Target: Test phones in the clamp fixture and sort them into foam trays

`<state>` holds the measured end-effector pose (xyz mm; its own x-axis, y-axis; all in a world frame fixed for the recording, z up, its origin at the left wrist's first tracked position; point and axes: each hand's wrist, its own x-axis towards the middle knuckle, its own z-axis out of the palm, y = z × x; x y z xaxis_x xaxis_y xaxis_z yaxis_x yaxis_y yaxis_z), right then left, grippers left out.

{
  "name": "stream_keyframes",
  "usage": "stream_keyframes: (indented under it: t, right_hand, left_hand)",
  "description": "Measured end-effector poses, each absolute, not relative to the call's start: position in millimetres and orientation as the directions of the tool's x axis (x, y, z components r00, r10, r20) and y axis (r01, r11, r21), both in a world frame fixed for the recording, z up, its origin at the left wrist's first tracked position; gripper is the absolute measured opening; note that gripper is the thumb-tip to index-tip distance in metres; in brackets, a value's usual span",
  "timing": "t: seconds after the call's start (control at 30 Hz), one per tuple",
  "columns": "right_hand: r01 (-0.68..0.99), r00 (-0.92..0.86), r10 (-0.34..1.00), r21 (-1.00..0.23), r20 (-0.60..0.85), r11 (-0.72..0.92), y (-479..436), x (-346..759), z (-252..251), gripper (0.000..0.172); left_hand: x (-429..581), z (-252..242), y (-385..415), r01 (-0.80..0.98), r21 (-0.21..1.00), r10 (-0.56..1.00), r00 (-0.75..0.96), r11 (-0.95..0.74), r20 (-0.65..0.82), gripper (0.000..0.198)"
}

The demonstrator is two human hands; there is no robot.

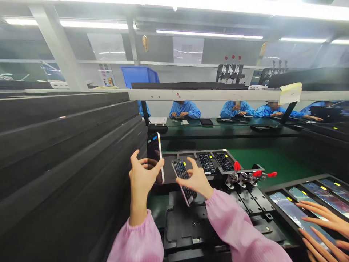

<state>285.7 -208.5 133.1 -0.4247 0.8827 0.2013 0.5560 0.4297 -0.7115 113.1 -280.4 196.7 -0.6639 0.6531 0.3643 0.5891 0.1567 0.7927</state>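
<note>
My left hand (142, 178) grips a smartphone (155, 158) by its edges and holds it upright, its dark screen turned toward me. My right hand (196, 178) holds a second phone (183, 180) tilted over a black fixture (215, 163). The face of that second phone is covered by a black perforated pad. Similar dark pads lie in the fixture, just beyond my right hand. Red-handled toggle clamps (244, 176) stand to the right of my right hand, and neither hand touches them.
Stacked black foam trays (62, 163) wall off the left side. At lower right, another person's fingers (324, 225) rest on phones in a black tray (300, 214). Beyond a green bench (267, 160), blue-coated workers (237, 109) sit at a far table.
</note>
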Motion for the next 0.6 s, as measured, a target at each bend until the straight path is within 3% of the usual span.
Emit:
stream_keyframes:
  t: [0.07, 0.17, 0.37, 0.5, 0.6]
  right_hand:
    - [0.669, -0.299, 0.951, -0.694, 0.075, 0.265, -178, 255, 149, 0.091]
    - [0.713, -0.275, 0.961, -0.673, -0.012, 0.196, -140, 207, 162, 0.089]
    - [0.769, -0.275, 0.953, -0.624, -0.126, 0.14, -131, 156, 149, 0.086]
    - [0.75, -0.282, 0.955, -0.641, -0.087, 0.163, -142, 165, 153, 0.09]
    - [0.686, -0.321, 0.947, -0.681, 0.033, 0.256, -164, 198, 165, 0.079]
  left_hand:
    - [126, 194, -314, 0.571, 0.818, 0.584, -0.687, 0.065, 0.433, 0.092]
    - [145, 179, -352, 0.532, 0.847, 0.58, -0.69, 0.0, 0.433, 0.094]
    - [162, 147, -379, 0.577, 0.811, 0.587, -0.691, 0.097, 0.421, 0.094]
    - [164, 133, -378, 0.577, 0.808, 0.589, -0.698, 0.123, 0.408, 0.092]
    - [166, 125, -373, 0.56, 0.822, 0.592, -0.699, 0.104, 0.401, 0.091]
